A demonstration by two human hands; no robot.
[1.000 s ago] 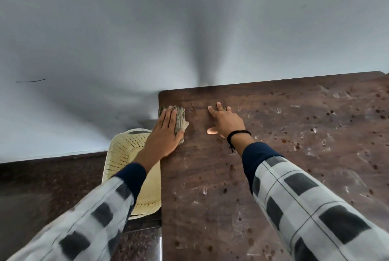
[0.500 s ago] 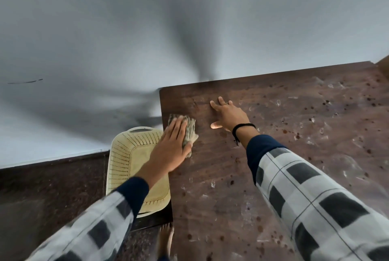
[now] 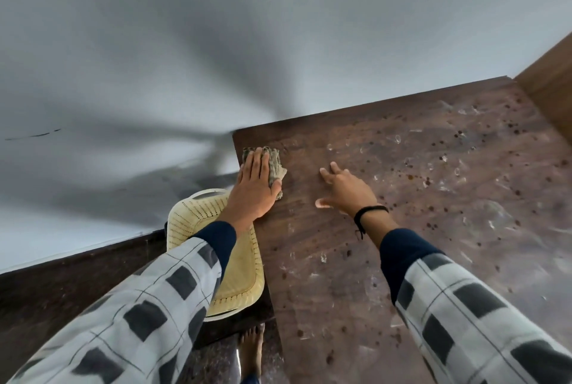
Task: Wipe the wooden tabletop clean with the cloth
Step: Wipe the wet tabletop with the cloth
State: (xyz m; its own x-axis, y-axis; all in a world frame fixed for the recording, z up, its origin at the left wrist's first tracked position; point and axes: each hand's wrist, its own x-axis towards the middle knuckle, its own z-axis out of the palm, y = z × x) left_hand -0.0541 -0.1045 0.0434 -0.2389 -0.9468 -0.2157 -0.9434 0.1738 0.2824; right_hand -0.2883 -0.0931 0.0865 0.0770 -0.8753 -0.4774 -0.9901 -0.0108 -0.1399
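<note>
At the far left corner of the tabletop [image 3: 387,259], left hand [image 3: 255,190] presses the cloth [image 3: 274,162] flat-fingered, right hand [image 3: 348,190] braces, fingers spread; next up, the spotty right side probably.

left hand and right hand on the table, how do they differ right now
The left hand presses flat on the cloth; the right hand rests on bare tabletop. The left hand sits at the tabletop's left edge; the right hand lies further in. The right hand's wrist carries a black band; the left hand's shows none. Both lie palm down.
</note>
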